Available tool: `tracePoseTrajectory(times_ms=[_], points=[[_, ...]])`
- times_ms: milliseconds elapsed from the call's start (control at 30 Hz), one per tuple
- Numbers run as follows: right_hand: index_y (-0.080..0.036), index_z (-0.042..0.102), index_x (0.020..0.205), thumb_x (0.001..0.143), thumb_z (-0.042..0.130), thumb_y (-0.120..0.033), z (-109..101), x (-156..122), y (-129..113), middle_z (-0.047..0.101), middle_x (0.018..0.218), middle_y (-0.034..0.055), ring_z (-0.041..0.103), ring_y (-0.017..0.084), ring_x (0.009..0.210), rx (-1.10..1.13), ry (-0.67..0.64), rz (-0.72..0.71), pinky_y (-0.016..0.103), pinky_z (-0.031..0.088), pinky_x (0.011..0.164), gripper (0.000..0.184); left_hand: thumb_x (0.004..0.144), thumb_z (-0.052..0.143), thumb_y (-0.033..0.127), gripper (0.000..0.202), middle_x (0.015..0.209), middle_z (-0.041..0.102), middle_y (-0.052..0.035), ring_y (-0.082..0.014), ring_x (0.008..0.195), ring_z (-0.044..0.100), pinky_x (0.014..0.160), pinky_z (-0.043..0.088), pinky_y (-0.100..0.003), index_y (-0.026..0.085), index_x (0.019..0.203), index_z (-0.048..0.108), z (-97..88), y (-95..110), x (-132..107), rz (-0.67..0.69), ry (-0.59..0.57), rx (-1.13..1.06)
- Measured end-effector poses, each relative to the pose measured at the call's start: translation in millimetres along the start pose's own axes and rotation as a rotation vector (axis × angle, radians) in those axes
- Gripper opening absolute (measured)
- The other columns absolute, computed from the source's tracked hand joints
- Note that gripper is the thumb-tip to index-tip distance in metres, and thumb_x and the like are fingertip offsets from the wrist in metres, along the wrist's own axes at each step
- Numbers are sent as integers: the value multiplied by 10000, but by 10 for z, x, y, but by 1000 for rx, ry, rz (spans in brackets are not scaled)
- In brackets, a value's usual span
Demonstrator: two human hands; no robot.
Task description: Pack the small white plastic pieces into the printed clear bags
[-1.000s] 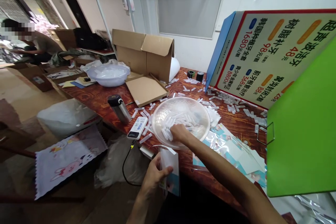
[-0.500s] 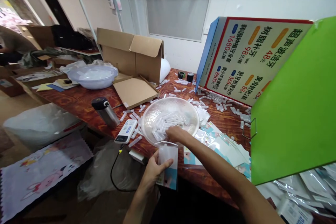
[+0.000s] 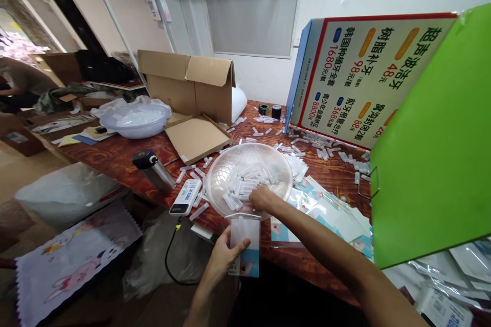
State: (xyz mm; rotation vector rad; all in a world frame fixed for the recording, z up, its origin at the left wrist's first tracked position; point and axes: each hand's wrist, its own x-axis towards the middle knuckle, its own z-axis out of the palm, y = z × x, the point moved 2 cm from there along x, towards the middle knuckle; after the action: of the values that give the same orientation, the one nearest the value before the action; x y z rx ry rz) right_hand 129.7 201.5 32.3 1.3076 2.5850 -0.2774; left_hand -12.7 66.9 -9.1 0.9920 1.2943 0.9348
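My left hand [image 3: 223, 257] grips a small clear pouch [image 3: 244, 244] with a blue printed bottom, held upright at the table's near edge with its mouth up. My right hand [image 3: 263, 198] reaches into a clear plastic bowl [image 3: 230, 163] holding several small white plastic tubes [image 3: 245, 182]. Its fingers are curled down among the tubes; what they hold is hidden. More tubes lie scattered on the red-brown wooden table [image 3: 118, 156].
A steel flask [image 3: 154, 169] and a white power bank [image 3: 186, 197] with a cable lie left of the bowl. An open cardboard box [image 3: 187, 84], a second bowl [image 3: 134, 120], a printed sign [image 3: 356, 76], a green board [image 3: 433, 148] and flat pouches [image 3: 337, 214] surround it. A person sits far left.
My right hand has shifted slightly right within the bowl. The pouch stays in my left hand, now held nearer the bowl's front rim. The camera view has swung left.
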Motion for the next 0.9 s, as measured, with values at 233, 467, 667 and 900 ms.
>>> tracePoseTrajectory(times_ms=[233,467,667,900], points=[[-156,543,1283,939,554,-266,-215,-477,378,727,964,53,691,137,784,696,225,-81,216,523,662,362,539,885,575,764,1057,768,-134,-340,1017,698,907,551,-395,132,1126,678,28,124,-30,35,-68,-1],[-171,595,1009,799,768,-437,225,-1381,361,632,710,-24,577,117,574,1705,555,-36,241,467,534,380,543,899,545,771,1084,754,-116,-330,1022,679,892,531,-365,135,1163,694,395,288,-21,11,-341,4],[-186,611,935,746,810,-459,906,-1972,292,633,712,-28,555,107,571,1809,879,341,235,447,527,387,579,894,518,728,1082,751,-113,-312,1005,671,893,503,-340,129,1163,701,874,225,-36,-75,-668,92],[-212,591,921,737,829,-464,1218,-2576,189,635,688,-32,539,115,557,1931,1078,549,234,427,519,392,600,879,484,653,1053,756,-83,-290,960,663,861,501,-320,143,1136,725,1292,94,-106,-97,-803,180]])
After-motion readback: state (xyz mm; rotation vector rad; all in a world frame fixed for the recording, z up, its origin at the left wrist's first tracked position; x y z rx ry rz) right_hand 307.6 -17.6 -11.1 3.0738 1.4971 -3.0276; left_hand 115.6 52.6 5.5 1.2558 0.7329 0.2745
